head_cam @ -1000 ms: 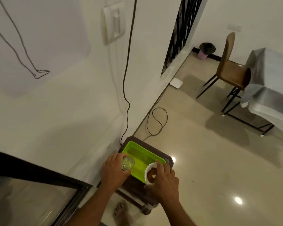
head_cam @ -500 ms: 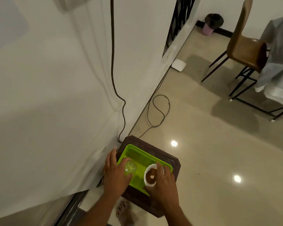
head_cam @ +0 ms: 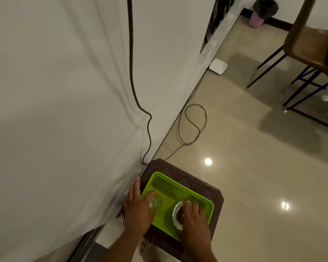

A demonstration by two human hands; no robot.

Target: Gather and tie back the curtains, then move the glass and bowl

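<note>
Both hands work low in the frame, over a bright green perforated plastic tray (head_cam: 180, 188) that sits on a dark brown wooden stool (head_cam: 201, 181) beside the white wall. Her or his left hand (head_cam: 138, 207) curls thumb and fingers round a small clear ribbed glass (head_cam: 155, 202), standing at the tray's left side. At the tray's right side the right hand (head_cam: 194, 222) grips the rim of a small white bowl with something brown inside (head_cam: 178, 214), fingers over its far edge. Both vessels appear to be on or just above the tray floor; which, I cannot tell. No curtain shows here, so the moving step looks to be the one in hand. To do it well, I would keep the glass upright and the bowl level, set each flat on the tray with a gap between them, and loosen the fingers only once each one is steady. A black cable (head_cam: 131, 72) hangs down the wall in the upper middle, safely away from the tray.
</note>
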